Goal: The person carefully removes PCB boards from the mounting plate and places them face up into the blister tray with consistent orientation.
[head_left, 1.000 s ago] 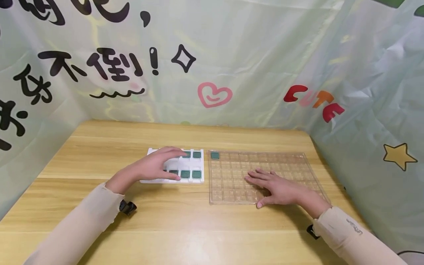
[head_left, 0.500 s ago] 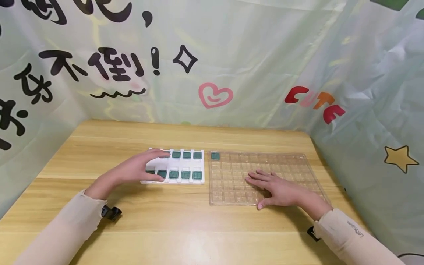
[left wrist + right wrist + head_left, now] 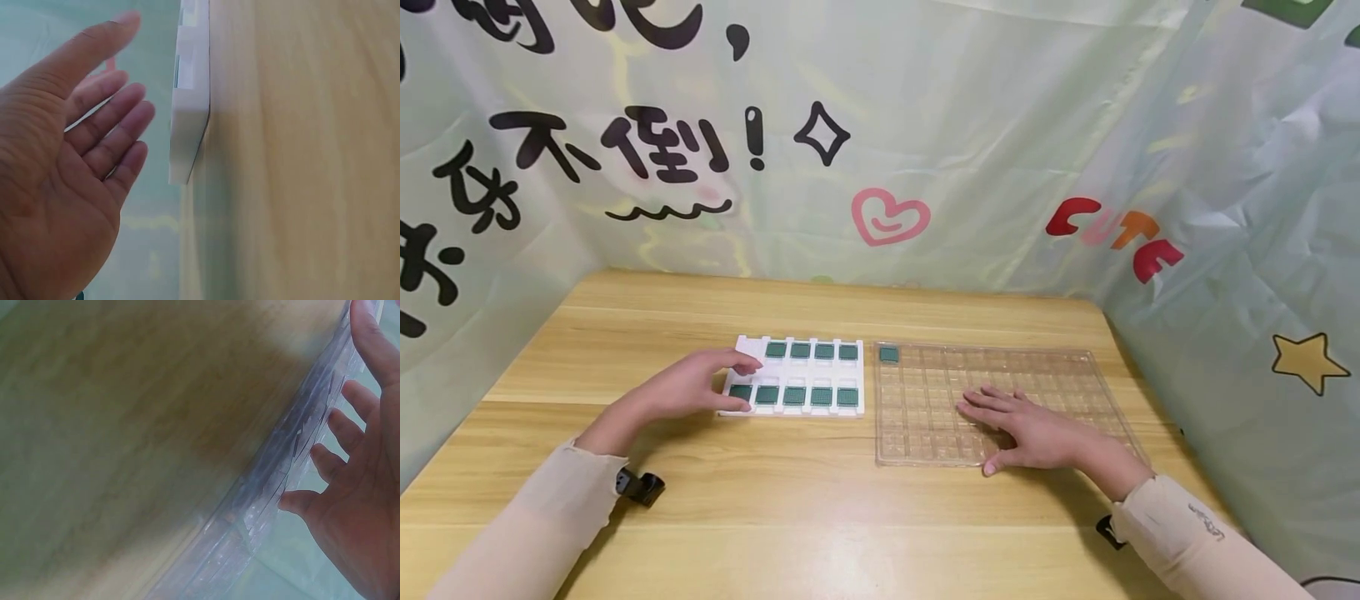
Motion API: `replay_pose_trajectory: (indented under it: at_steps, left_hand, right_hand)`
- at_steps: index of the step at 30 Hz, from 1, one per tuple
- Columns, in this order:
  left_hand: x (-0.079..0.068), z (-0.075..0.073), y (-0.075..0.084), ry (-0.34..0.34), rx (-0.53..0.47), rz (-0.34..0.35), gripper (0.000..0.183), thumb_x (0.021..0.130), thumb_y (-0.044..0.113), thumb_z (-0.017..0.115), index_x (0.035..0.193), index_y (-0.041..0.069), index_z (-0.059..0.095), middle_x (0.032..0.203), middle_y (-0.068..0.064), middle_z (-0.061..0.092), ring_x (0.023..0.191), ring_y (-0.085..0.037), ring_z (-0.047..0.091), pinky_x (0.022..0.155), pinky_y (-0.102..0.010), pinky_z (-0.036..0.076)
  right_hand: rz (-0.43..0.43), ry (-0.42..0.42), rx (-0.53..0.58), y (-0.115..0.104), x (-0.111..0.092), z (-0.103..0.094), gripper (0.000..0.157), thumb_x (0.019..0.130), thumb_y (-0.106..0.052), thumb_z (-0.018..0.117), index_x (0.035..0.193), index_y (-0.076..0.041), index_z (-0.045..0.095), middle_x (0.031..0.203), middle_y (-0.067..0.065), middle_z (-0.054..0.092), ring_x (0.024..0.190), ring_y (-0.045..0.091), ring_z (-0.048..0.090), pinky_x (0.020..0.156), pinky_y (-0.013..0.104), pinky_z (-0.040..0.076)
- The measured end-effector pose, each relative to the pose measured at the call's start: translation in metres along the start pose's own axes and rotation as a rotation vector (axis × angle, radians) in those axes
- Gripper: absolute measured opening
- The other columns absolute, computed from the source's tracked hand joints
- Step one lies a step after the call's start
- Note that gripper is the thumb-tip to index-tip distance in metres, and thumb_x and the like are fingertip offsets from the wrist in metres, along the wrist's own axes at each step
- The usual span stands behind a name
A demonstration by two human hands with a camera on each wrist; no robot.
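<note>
A white tray [image 3: 808, 372] lies left of centre on the table, with several square green chips [image 3: 796, 396] in two rows. Over its left end hovers my left hand [image 3: 688, 387], thumb and fingers apart. In the left wrist view the left hand [image 3: 81, 156] holds nothing, and the tray's side [image 3: 189, 119] is beyond the fingertips. My right hand [image 3: 1030, 429] rests on the clear plastic compartment tray [image 3: 917, 404], fingers spread. One green chip [image 3: 889, 355] sits in that tray's back-left compartment. The right wrist view shows the right hand's fingers [image 3: 328, 464] against the clear tray's edge.
Both trays lie side by side on a wooden table [image 3: 820, 517], a narrow gap between them. Printed curtains [image 3: 985, 167] enclose the back and both sides. A black device [image 3: 640, 487] is at the left cuff, another [image 3: 1108, 532] at the right.
My left hand has moved left across the white tray, uncovering more chips in both rows. The right hand stays on the clear tray.
</note>
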State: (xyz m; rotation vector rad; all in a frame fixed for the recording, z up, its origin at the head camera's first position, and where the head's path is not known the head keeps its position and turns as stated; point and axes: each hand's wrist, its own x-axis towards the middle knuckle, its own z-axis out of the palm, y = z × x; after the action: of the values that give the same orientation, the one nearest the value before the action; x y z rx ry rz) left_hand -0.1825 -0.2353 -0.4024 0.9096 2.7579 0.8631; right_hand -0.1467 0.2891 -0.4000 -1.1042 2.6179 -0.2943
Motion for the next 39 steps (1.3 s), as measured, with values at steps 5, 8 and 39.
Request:
replay_pose_trajectory:
  at_steps: [5,8,39]
  left_hand:
    - [-0.002,0.001,-0.003,-0.019,-0.005,-0.030,0.050,0.080,0.035,0.081,0.119,0.007,0.066,0.112,-0.001,0.065,0.102,-0.020,0.059,0.093,-0.048,0.046]
    - [-0.003,0.002,-0.004,-0.029,-0.011,-0.045,0.048,0.080,0.034,0.082,0.118,0.008,0.066,0.109,0.001,0.065,0.100,-0.018,0.058,0.091,-0.046,0.047]
    - [-0.007,0.014,-0.018,0.043,0.026,0.012,0.028,0.083,0.025,0.081,0.108,0.018,0.071,0.111,0.002,0.066,0.097,-0.016,0.058,0.085,-0.040,0.048]
  right_hand:
    - [0.000,-0.001,0.014,0.000,0.000,0.000,0.092,0.083,-0.062,0.063,0.155,-0.015,0.031,0.159,0.012,0.026,0.144,0.043,0.017,0.105,0.074,0.015]
    - [0.000,-0.003,0.019,0.000,0.000,0.000,0.091,0.083,-0.061,0.063,0.155,-0.015,0.031,0.159,0.012,0.026,0.144,0.043,0.017,0.105,0.074,0.015]
    - [0.010,-0.010,0.014,0.000,-0.001,0.000,0.092,0.083,-0.063,0.063,0.156,-0.019,0.028,0.160,0.008,0.024,0.145,0.039,0.016,0.106,0.072,0.015]
